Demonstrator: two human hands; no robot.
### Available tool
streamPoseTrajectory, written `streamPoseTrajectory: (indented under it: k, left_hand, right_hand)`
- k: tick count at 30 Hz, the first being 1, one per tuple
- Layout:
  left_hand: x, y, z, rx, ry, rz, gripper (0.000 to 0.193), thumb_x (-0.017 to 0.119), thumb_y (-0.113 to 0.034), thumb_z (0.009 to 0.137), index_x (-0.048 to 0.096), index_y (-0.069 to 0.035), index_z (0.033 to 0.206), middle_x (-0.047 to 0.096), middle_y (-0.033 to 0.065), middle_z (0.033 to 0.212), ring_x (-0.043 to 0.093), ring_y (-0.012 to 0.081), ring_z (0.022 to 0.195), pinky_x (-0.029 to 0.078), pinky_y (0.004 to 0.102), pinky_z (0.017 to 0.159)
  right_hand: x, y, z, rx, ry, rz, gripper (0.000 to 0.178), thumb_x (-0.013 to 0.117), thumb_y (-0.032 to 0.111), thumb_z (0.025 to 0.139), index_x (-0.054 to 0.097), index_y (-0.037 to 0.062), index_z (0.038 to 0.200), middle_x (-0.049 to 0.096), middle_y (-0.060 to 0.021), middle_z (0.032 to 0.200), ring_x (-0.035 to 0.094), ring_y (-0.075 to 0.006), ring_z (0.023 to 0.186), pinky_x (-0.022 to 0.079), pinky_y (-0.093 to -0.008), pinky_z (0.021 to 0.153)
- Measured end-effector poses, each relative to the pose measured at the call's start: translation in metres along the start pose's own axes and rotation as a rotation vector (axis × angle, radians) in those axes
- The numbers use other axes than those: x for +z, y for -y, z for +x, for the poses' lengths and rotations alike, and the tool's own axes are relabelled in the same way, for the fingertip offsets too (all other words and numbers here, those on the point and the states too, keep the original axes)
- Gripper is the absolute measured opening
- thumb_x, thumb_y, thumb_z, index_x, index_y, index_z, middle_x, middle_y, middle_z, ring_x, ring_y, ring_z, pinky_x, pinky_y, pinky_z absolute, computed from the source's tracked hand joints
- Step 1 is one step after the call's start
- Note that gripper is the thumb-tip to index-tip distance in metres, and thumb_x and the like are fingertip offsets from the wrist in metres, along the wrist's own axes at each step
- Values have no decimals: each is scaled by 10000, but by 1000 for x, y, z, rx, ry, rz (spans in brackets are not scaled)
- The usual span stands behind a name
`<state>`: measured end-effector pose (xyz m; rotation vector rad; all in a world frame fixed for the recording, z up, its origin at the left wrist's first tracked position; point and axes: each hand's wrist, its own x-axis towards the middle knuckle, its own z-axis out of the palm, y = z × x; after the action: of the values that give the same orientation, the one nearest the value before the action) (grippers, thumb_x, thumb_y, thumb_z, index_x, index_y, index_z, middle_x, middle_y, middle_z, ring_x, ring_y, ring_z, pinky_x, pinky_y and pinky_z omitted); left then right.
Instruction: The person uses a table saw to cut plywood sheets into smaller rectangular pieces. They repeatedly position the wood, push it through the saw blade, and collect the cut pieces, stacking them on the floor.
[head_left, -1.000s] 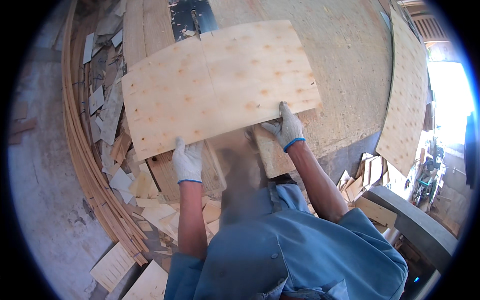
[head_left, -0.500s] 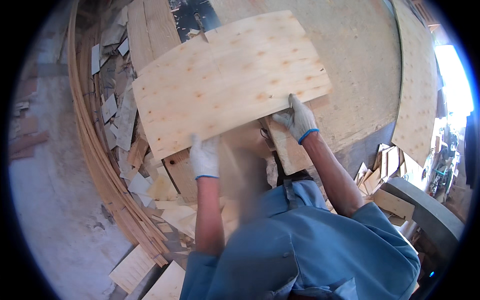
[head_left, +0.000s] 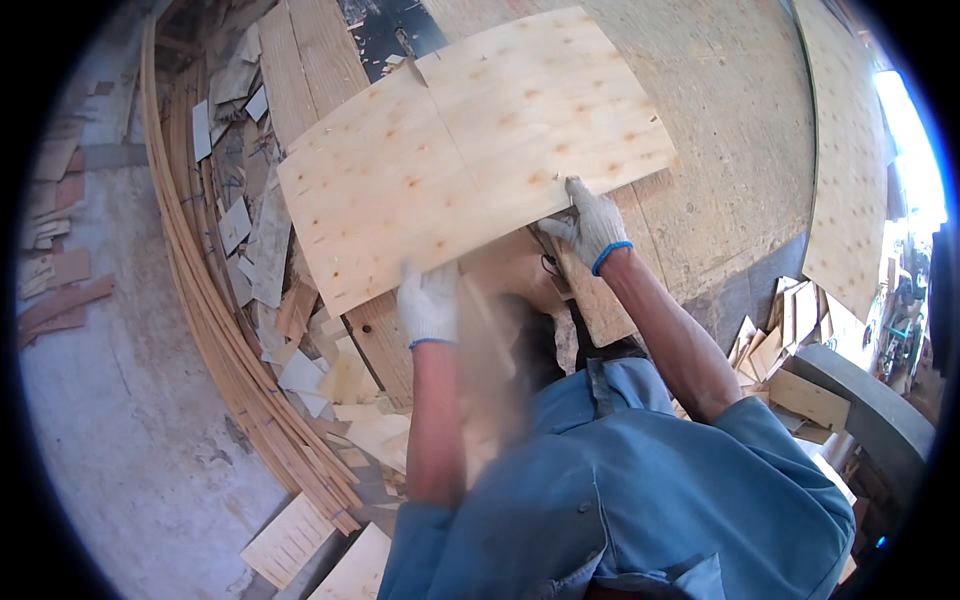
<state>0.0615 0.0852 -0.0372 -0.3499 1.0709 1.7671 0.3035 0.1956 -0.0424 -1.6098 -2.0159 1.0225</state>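
Plywood sheet, gloved hands gripping near edge

Grey concrete floor at nine o'clock; bent wood strips and offcuts beside it; bright daylight at three o'clock.

No packages, labels, signs or screens in view; only bare wood sheets, strips and offcuts, none with a tag or sticker
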Motion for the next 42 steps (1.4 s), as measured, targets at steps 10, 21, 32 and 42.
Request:
streamPoseTrajectory:
  k: [10, 21, 32, 42]
  left_hand:
    - [2, 2, -1, 31, 48, 52, 455, 496, -231, 1012, 385, -2, 1389, 467, 183, 1398, 427, 341, 1326, 362, 499, 1117]
    - [-14, 3, -38, -76, -42, 46, 473, 567, -182, 974, 397, -39, 1392, 453, 171, 1417, 409, 333, 1350, 344, 530, 1138]
    - [5, -8, 22, 5, 7, 22, 466, 544, -197, 982, 392, -32, 1391, 441, 184, 1421, 422, 346, 1332, 372, 527, 1109]
    - [12, -9, 47, 30, 70, 11, 516, 583, -192, 964, 356, -37, 1401, 350, 185, 1462, 322, 363, 1394, 342, 561, 1133]
  right_hand:
    - [43, -51, 9, 13, -94, 637, 384, 544, 296, 988, 563, -41, 1170, 658, -137, 1044, 677, -262, 909, 607, -366, 715]
    - [41, -66, -29, 183, 13, 699, 384, 542, 295, 985, 549, -20, 1204, 662, -178, 1062, 687, -273, 875, 612, -360, 645]
    - [-2, 12, 24, 593, 85, 1150, 415, 569, 341, 972, 556, -9, 1194, 661, -179, 1024, 688, -287, 823, 608, -357, 633]
    - [48, -61, 62, -87, -20, 627, 402, 571, 325, 971, 550, -20, 1175, 643, -200, 993, 681, -296, 803, 611, -365, 656]
